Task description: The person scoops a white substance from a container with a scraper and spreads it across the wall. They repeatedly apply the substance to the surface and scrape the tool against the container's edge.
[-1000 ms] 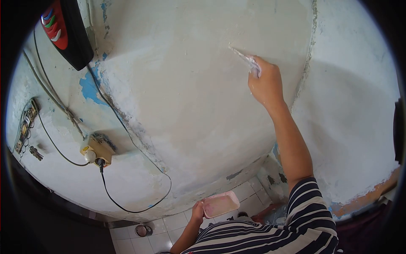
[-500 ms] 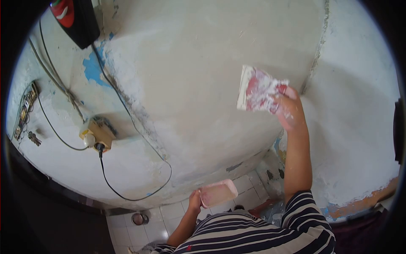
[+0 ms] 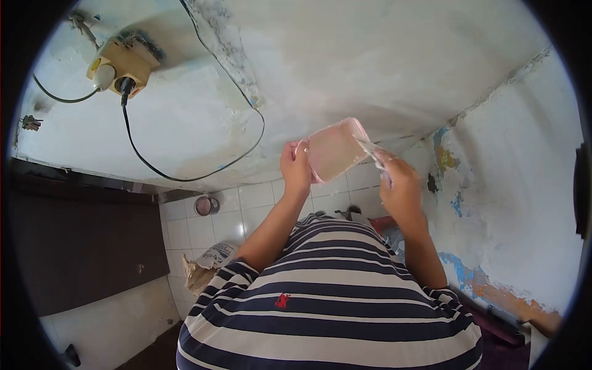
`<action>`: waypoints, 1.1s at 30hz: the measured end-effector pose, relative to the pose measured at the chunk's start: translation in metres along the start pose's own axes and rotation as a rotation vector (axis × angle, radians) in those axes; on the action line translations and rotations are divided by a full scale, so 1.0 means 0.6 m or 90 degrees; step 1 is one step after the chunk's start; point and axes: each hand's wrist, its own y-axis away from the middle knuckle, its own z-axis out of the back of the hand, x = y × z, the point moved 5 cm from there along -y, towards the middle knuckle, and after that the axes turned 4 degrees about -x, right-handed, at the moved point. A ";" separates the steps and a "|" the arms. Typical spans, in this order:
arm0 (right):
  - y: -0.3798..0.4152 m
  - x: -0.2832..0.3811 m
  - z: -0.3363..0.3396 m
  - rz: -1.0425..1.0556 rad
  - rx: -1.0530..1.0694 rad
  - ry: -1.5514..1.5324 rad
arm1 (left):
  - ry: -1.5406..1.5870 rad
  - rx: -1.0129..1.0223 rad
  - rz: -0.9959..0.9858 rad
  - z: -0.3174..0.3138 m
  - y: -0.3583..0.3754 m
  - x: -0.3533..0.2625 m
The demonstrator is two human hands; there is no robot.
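Note:
My left hand (image 3: 295, 168) grips the left end of a shallow pink tray (image 3: 335, 150), its thumb over the rim. The tray is tilted toward me, with a pale film inside and whitish paste along its edges. My right hand (image 3: 399, 188) is closed around a putty-smeared putty knife (image 3: 372, 148). Seen nearly edge-on, the blade meets the tray's right end. White putty clings to the blade and to my fingers. The knife's handle is mostly hidden in my hand.
A patched wall (image 3: 345, 68) rises in front, with a power socket (image 3: 123, 65) and a hanging black cable (image 3: 154, 169) at left. On the tiled floor (image 3: 259, 197) stand a small bucket (image 3: 203, 206) and an opened sack (image 3: 209, 262). A dark panel (image 3: 86, 240) lies left.
My right hand has come down from the wall, bringing the putty knife to the tray. My left hand has raised the tray. The view has tipped further downward.

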 end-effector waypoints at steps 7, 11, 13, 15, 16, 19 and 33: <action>0.032 0.025 -0.057 0.088 0.056 0.092 | 0.024 -0.044 -0.097 0.014 -0.021 0.019; 0.045 0.009 -0.053 0.099 0.082 0.107 | 0.057 -0.086 -0.162 0.032 -0.026 0.019; 0.049 -0.007 -0.043 0.104 0.085 0.117 | 0.069 -0.099 -0.178 0.038 -0.026 0.017; 0.054 -0.031 -0.030 0.088 0.095 0.130 | 0.079 -0.099 -0.176 0.041 -0.022 0.010; 0.054 -0.037 -0.025 0.090 0.095 0.130 | 0.081 -0.100 -0.177 0.041 -0.017 0.004; 0.053 -0.096 -0.005 -0.157 0.083 -0.057 | 0.075 -0.067 -0.146 0.037 -0.006 0.004; -0.154 -0.126 0.167 -0.232 -0.407 -1.001 | 0.092 -0.001 -0.072 0.035 -0.002 0.079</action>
